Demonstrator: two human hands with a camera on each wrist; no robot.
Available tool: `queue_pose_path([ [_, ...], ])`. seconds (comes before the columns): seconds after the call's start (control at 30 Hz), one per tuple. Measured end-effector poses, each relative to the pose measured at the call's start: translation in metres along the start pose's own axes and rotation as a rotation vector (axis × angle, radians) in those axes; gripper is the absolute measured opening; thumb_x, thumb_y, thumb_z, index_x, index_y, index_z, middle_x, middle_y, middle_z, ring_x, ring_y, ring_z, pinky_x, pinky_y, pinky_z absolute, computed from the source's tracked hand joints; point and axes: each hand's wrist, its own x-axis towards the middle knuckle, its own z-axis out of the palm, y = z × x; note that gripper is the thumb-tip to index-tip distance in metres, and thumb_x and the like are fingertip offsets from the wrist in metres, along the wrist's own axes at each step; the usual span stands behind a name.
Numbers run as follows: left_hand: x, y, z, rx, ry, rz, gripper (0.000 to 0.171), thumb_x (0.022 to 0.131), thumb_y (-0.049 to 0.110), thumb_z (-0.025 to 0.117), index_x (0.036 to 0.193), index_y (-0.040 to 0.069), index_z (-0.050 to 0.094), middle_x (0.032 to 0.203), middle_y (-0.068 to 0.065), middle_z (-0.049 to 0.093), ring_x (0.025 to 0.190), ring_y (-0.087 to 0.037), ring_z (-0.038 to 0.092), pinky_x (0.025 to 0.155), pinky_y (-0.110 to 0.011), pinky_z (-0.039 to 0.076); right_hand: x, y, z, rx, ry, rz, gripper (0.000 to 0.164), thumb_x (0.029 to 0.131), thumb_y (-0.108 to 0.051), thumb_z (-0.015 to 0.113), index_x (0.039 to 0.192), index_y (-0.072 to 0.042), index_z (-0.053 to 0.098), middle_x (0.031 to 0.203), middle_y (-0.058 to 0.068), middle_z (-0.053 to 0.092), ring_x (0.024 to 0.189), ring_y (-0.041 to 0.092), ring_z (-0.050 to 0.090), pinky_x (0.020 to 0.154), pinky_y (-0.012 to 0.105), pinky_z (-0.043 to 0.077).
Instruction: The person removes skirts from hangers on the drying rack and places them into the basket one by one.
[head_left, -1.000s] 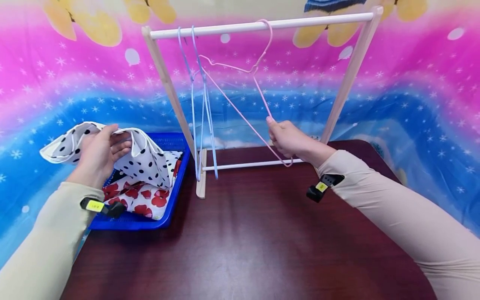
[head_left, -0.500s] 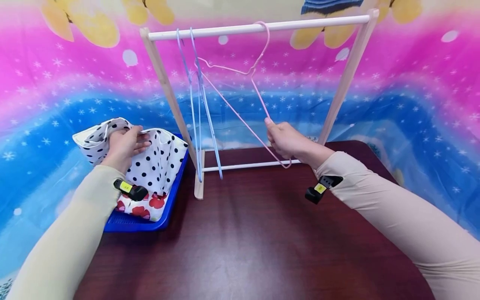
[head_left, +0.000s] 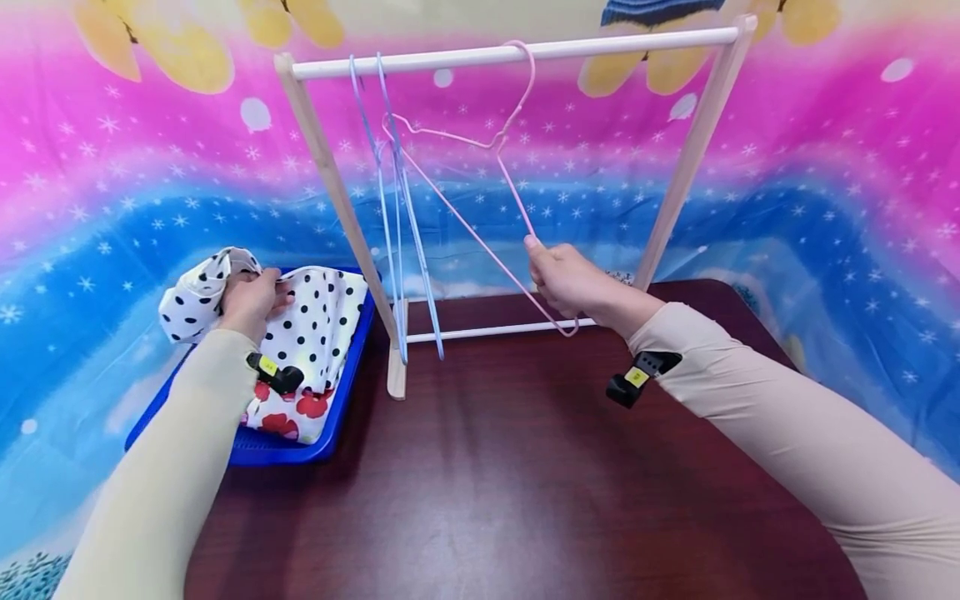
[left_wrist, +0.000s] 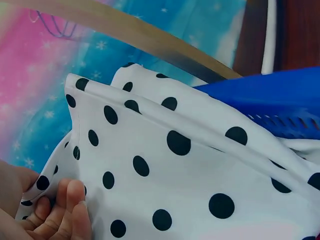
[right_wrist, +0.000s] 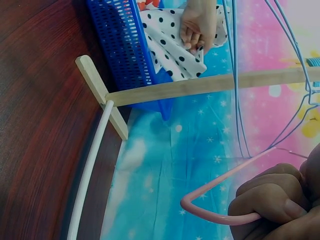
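My left hand [head_left: 253, 302] pinches the upper edge of a white cloth with black polka dots [head_left: 315, 312] over the blue basket [head_left: 347, 367]. Part of the cloth bunches up to the left of that hand. In the left wrist view the curled fingers [left_wrist: 70, 210] show at the fabric's edge, and the dotted cloth [left_wrist: 165, 165] spreads across most of the picture. Under it lies a white cloth with red flowers [head_left: 288, 417]. My right hand [head_left: 570, 275] grips one side of a pink hanger [head_left: 457, 218], whose hook loops over the rack's top rail. The right wrist view shows fingers wrapped around the pink hanger [right_wrist: 220, 218].
A small rack with a white top rail [head_left: 622, 46] and wooden posts [head_left: 693, 158] stands at the back of the dark red table [head_left: 510, 467]. Two blue hangers [head_left: 411, 217] hang at its left end. A patterned backdrop [head_left: 187, 150] surrounds the table.
My left hand has moved right with the dotted cloth, which now hangs down over the basket and covers more of the flowered one. The right hand stays on the pink hanger.
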Motion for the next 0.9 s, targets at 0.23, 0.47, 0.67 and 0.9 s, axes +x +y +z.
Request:
queue_pose_path([
  [0.23,-0.004,0.000,0.009,0.124,-0.097,0.041,0.058,0.108,0.038,0.034,0.155,0.005,0.030,0.115,0.000,0.062,0.071,0.002,0.063,0.077,-0.018,0.055,0.001,-0.003,0.002,-0.013,-0.009,0.009,0.060,0.107,-0.057,0.021,0.073,-0.011,0.039,0.050,-0.007,0.027,0.044,0.010,0.024,0.045,0.026,0.023],
  [0.47,0.000,-0.011,0.008,0.347,-0.197,0.108,0.055,0.108,0.032,0.037,0.149,-0.004,0.039,0.142,-0.019,0.054,0.088,-0.009,0.063,0.082,-0.023,0.056,0.000,-0.003,0.002,-0.024,-0.020,0.004,0.060,0.107,-0.057,0.021,0.074,-0.011,0.039,0.051,-0.007,0.026,0.044,0.010,0.024,0.045,0.026,0.023],
  [0.67,-0.014,-0.019,0.003,0.660,-0.148,0.358,0.047,0.104,0.033,0.046,0.128,-0.006,0.053,0.121,-0.026,0.059,0.100,-0.034,0.058,0.080,-0.041,0.049,0.001,-0.001,0.001,-0.021,-0.003,0.003,0.059,0.108,-0.055,0.021,0.073,-0.011,0.038,0.051,-0.006,0.026,0.043,0.010,0.024,0.044,0.025,0.023],
  [0.9,-0.045,-0.022,-0.012,0.902,-0.061,0.546,0.045,0.099,0.033,0.055,0.122,-0.006,0.055,0.114,-0.031,0.063,0.095,-0.044,0.060,0.076,-0.053,0.049,0.000,-0.001,-0.001,-0.019,0.000,-0.006,0.060,0.107,-0.057,0.021,0.074,-0.010,0.039,0.051,-0.006,0.026,0.043,0.011,0.024,0.044,0.026,0.023],
])
